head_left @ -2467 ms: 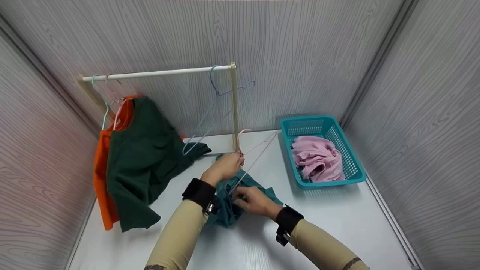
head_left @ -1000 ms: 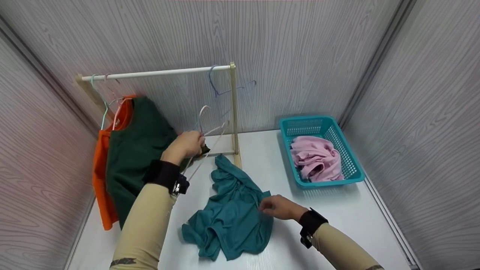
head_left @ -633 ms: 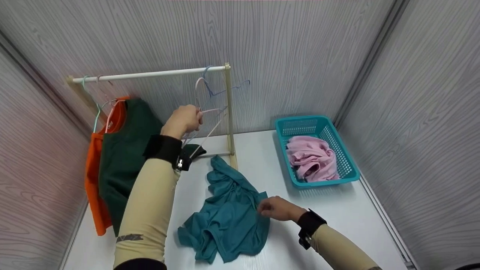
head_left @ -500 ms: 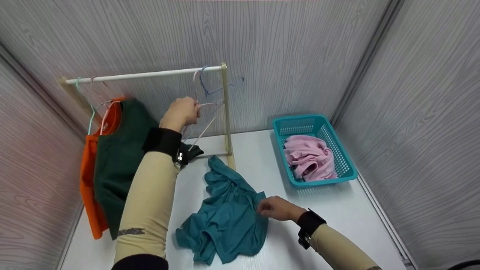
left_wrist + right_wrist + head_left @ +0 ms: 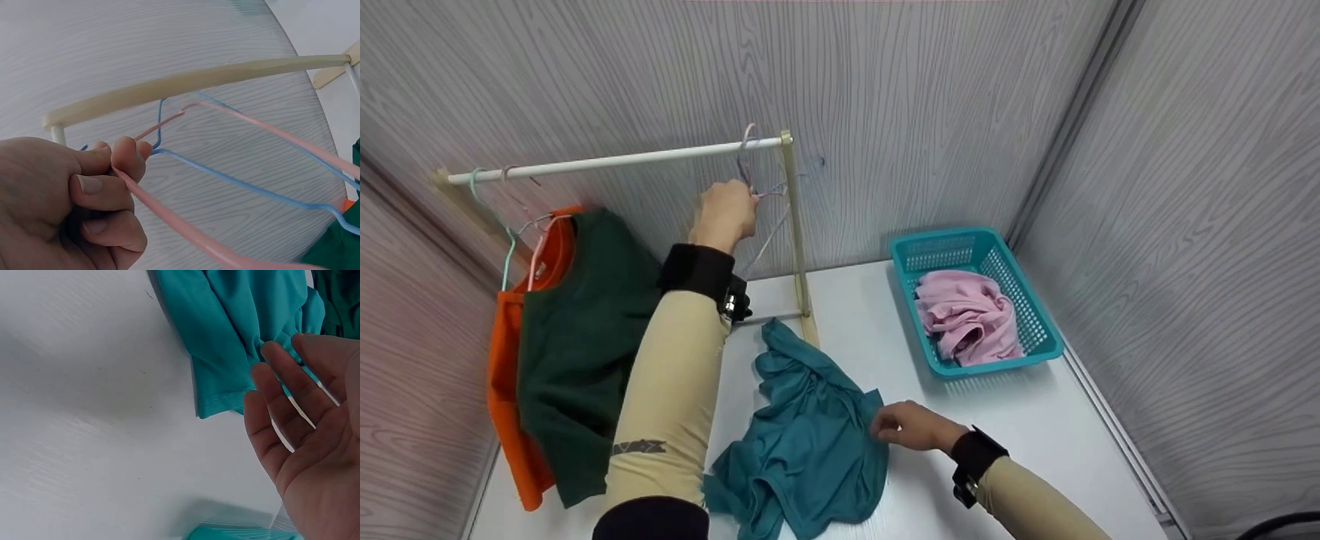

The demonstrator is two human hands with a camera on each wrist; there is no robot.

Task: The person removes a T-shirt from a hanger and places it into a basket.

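My left hand (image 5: 726, 214) pinches a pink hanger (image 5: 179, 224) by its neck, near the right end of the white rod (image 5: 652, 157). The hanger carries no garment, and its hook stands at the rod's height; I cannot tell whether it rests on it. Just behind it a blue hanger (image 5: 242, 183) hangs bare. On the table, a crumpled teal garment (image 5: 810, 450) lies spread out. My right hand (image 5: 915, 425) is at that garment's right edge, fingers loosely bent and holding nothing, as the right wrist view also shows.
An orange garment (image 5: 510, 405) and a dark green garment (image 5: 585, 352) hang at the rod's left end. A turquoise basket (image 5: 1039, 337) with a pink cloth (image 5: 967, 315) stands at the back right. The rack's right post (image 5: 795, 225) is close to my left hand.
The pink hanger has come out of the teal garment, and my left hand has raised it to the rod. My right hand has drawn back to the garment's right edge. The view has shifted.
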